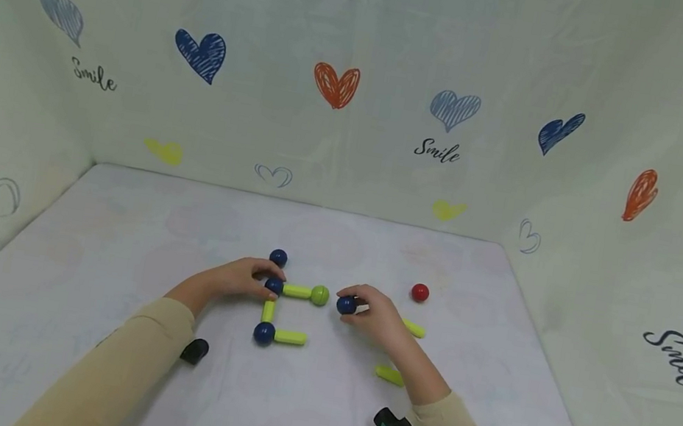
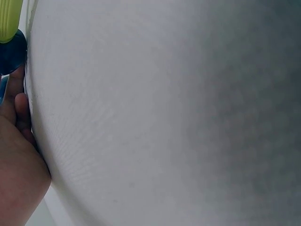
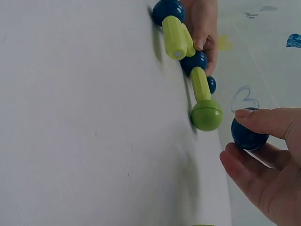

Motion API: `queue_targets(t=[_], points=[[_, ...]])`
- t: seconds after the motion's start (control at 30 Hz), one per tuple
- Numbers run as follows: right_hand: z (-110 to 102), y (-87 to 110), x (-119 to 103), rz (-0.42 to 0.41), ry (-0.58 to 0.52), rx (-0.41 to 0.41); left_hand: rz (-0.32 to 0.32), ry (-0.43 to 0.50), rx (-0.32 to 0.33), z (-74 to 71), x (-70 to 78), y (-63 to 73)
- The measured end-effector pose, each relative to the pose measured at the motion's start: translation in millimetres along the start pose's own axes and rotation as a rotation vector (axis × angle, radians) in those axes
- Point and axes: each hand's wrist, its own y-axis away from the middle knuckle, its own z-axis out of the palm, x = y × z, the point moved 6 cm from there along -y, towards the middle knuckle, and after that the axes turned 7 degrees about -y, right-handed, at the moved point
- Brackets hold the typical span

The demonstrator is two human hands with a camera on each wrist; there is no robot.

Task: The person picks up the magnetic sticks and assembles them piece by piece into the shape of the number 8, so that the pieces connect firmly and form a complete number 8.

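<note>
In the head view, the table (image 1: 283, 412) is cut off at its near edge. In the left wrist view, the left hand (image 2: 19, 155) and a green stick (image 2: 9, 19) are too.

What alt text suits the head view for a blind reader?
A person's left hand holds a blue ball joined to yellow-green rods; the right hand holds a separate blue ball. A red ball lies farther back.

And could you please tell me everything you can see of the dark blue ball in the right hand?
The dark blue ball is round, smooth and slightly glossy, and looks like plastic. The right hand holds it between thumb and fingers, which cover part of it. Apparently off the table, it is right of the green ball in the head view, with a gap between.
</note>
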Motion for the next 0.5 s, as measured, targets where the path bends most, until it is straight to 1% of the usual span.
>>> queue_targets(t=[0.13,0.37,0.5], points=[[6.9,2.7,-0.8,-0.010,0.014,-0.043,-0.007,0.004,-0.001,0.6,1.3,1.1],[17.4,6.9,-4.0,-0.016,0.029,-0.076,-0.019,0.004,0.000,1.6,-0.7,0.2],[22.3,9.1,-4.9,-0.012,-0.009,-0.084,-0.024,-0.008,0.005,0.9,-1.4,-0.4]])
